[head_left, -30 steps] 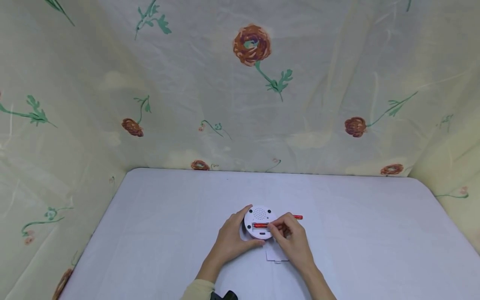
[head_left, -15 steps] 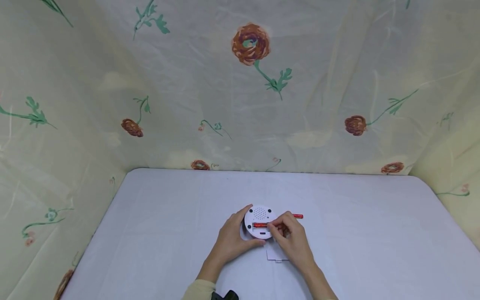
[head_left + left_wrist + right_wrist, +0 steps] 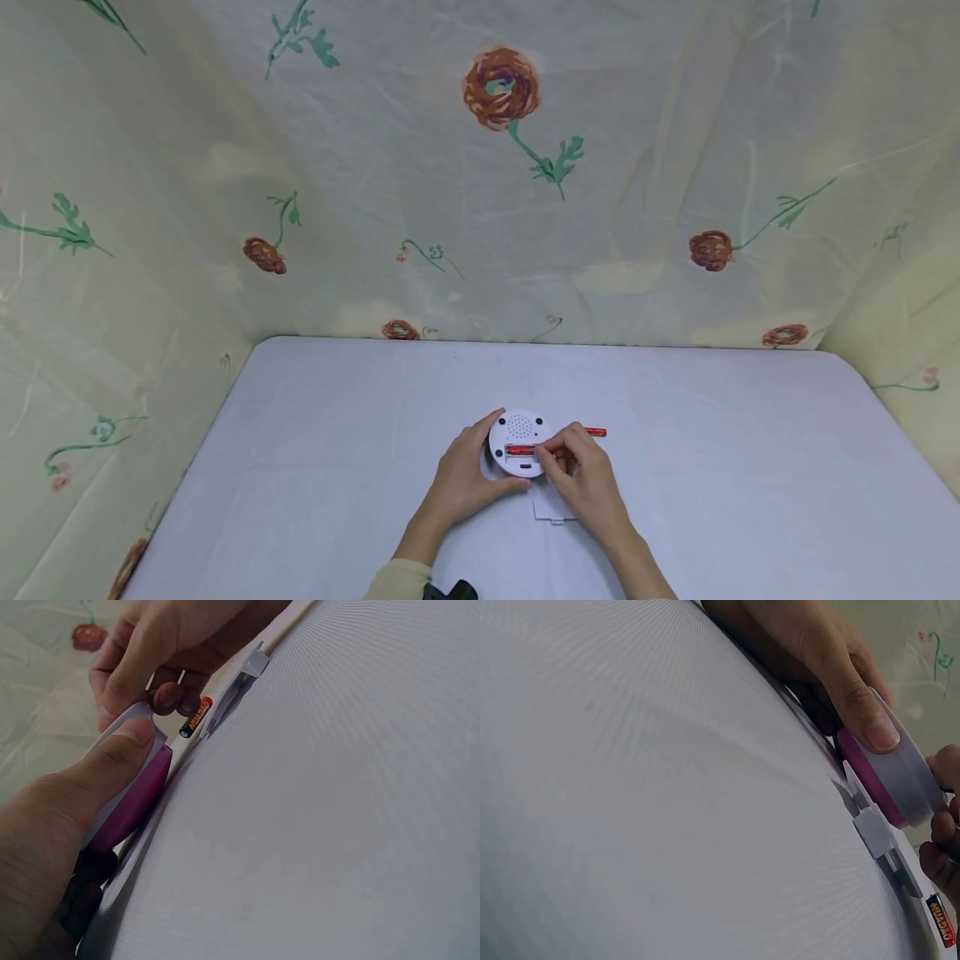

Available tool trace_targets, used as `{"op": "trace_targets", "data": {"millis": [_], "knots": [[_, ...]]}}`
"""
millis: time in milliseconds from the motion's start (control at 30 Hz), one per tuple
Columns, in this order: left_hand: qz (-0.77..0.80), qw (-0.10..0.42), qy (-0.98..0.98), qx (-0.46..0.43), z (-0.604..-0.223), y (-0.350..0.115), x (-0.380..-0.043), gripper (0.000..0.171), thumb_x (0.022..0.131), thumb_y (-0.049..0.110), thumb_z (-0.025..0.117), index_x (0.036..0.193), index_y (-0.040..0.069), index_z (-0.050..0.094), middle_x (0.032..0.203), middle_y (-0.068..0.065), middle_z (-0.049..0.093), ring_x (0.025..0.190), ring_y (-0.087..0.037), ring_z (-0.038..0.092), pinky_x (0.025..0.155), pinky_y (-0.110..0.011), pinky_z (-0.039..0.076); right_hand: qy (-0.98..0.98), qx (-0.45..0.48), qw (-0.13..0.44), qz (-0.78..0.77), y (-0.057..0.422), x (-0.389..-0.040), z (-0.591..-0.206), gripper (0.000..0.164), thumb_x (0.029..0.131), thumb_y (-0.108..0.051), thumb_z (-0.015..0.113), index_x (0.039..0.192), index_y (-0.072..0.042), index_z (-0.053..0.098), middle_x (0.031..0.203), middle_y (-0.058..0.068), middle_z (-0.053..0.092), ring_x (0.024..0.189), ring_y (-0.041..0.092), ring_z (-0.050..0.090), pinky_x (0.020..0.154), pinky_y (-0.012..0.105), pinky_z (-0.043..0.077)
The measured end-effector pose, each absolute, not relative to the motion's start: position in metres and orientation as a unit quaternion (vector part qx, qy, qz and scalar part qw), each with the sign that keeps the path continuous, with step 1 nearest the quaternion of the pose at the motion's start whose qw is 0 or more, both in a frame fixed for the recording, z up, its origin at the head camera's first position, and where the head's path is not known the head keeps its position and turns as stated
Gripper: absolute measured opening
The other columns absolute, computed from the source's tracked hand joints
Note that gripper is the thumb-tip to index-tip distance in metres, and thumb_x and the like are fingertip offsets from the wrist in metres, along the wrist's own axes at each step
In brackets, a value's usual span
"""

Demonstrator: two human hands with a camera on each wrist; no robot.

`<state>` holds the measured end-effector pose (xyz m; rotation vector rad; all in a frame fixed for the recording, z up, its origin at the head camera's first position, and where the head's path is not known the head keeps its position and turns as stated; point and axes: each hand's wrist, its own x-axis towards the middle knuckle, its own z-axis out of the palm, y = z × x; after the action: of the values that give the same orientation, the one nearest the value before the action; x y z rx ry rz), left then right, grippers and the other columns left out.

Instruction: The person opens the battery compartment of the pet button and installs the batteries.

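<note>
A round white device [image 3: 521, 427] with a pink opposite side [image 3: 135, 802] lies back up, showing speaker holes and dark feet. My left hand [image 3: 467, 475] grips its left rim, thumb along the near edge. A red battery [image 3: 519, 450] sits in the device's open slot. The thumb and fingertips of my right hand [image 3: 585, 475] pinch this battery's right end, which they hide. A second battery [image 3: 597, 432], red and black in the wrist views, lies on the table just beyond the right hand. Below the device lies a thin white battery cover [image 3: 553, 505], partly under the right hand.
The white table [image 3: 337, 417] has rounded far corners. A flowered cloth [image 3: 600, 250] hangs behind it and along both sides. A black object [image 3: 453, 591] shows at the bottom edge near the left sleeve [image 3: 401, 577].
Both hands keep almost the same position over the last second. The battery in the slot shows hardly any shift, and the view itself has drifted slightly.
</note>
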<state>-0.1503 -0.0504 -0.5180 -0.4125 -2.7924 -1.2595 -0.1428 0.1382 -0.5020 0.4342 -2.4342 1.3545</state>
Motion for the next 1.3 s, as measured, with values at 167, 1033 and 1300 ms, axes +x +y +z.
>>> {"op": "trace_targets", "data": {"millis": [167, 1033, 1300], "knots": [[-0.408, 0.022, -0.903, -0.131, -0.518, -0.051, -0.15, 0.1, 0.064, 0.062, 0.077, 0.146, 0.028, 0.033, 0.142, -0.001, 0.049, 0.126, -0.021, 0.049, 0.099, -0.047, 0.043, -0.867, 0.16, 0.162, 0.444, 0.14, -0.144, -0.505, 0.014, 0.083, -0.01, 0.072, 0.082, -0.02, 0.063, 0.078, -0.011, 0.048, 0.063, 0.002, 0.044, 0.053, 0.016, 0.039], [-0.417, 0.027, -0.899, -0.134, -0.518, -0.052, -0.15, 0.098, 0.067, 0.06, 0.076, 0.146, 0.022, 0.033, 0.144, -0.001, 0.046, 0.131, -0.021, 0.045, 0.104, -0.045, 0.04, -0.898, 0.178, 0.188, 0.356, 0.133, -0.139, -0.496, 0.016, 0.084, -0.015, 0.07, 0.075, -0.023, 0.06, 0.072, -0.014, 0.043, 0.062, -0.002, 0.04, 0.053, 0.014, 0.035], [-0.41, 0.026, -0.901, -0.14, -0.517, -0.053, -0.15, 0.099, 0.067, 0.062, 0.074, 0.147, 0.02, 0.032, 0.144, -0.003, 0.046, 0.131, -0.023, 0.045, 0.104, -0.045, 0.04, -0.9, 0.177, 0.201, 0.345, 0.131, -0.138, -0.497, 0.014, 0.083, -0.013, 0.071, 0.075, -0.021, 0.062, 0.071, -0.012, 0.044, 0.062, -0.002, 0.04, 0.053, 0.013, 0.035]]}}
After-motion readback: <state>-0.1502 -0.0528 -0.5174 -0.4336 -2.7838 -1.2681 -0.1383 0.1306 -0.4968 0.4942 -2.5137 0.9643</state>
